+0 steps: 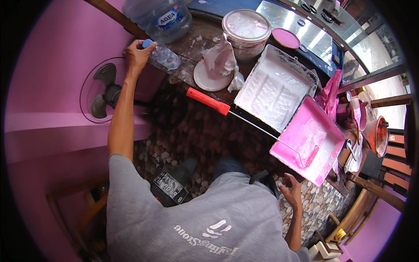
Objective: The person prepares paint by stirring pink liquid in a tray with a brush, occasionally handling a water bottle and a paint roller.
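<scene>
My left hand (138,54) reaches to the back left, its fingers closed at the blue cap of a small clear plastic bottle (165,57). The bottle tilts at the table's edge; whether it rests on the wood I cannot tell. My right hand (290,189) hangs near the front corner of a pink paint tray (328,124), fingers loosely curled and apart, holding nothing. In that tray lies the wire frame of a paint roller, its red handle (207,101) jutting left past the table edge. A paint tray coated in white (279,83) stands behind it.
A large water jug (159,22) and a lidded paint bucket (246,32) stand at the back. Between them and me lies a round lid (212,77) with crumpled plastic. Paint pots and brushes (357,113) crowd the right. A fan (102,91) stands by the pink wall.
</scene>
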Available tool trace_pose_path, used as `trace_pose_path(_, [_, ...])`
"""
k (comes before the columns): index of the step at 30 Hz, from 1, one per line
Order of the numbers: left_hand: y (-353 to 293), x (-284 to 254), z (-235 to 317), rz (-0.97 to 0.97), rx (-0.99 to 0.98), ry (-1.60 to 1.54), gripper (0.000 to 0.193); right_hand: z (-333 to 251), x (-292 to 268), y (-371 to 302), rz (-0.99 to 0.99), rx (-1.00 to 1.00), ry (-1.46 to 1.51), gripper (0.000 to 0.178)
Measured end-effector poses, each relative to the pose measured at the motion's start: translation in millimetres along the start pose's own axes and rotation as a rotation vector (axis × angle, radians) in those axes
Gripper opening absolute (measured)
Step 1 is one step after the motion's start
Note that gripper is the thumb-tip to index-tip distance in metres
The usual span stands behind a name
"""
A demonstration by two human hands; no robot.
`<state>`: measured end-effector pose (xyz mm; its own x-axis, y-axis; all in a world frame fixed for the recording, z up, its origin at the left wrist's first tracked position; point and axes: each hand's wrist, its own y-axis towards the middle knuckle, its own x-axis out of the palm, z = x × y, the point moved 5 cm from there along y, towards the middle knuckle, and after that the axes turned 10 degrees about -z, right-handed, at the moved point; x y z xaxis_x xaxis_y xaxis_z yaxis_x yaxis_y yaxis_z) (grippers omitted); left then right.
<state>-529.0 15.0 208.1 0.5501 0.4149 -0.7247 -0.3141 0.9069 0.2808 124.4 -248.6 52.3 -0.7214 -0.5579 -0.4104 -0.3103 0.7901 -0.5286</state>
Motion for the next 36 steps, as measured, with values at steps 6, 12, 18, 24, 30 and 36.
trace_pose_path(6, [85, 45, -51, 0.049, -0.055, 0.067, 0.044, 36, 7, -31, 0.150, 0.202, 0.107, 0.046])
trace_pose_path(12, [159, 114, -109, -0.157, -0.144, 0.305, 0.060, 62, 3, -65, 0.378, 0.327, 0.206, 0.039])
trace_pose_path(18, [191, 112, -143, -0.205, -0.170, 0.649, 0.069, 87, -23, -76, 0.517, 0.428, 0.404, 0.037])
trace_pose_path(24, [169, 118, -117, -0.137, -0.256, 0.628, 0.090, 146, -74, -95, 0.777, 0.514, -0.030, 0.039])
trace_pose_path(30, [61, 68, -93, 0.166, -0.310, 0.293, 0.101, 220, -150, -99, 0.758, 0.658, -0.422, 0.049])
trace_pose_path(36, [-142, 20, -139, 0.248, -0.574, 0.034, 0.068, 279, -208, -65, 0.640, 0.540, -0.601, 0.057])
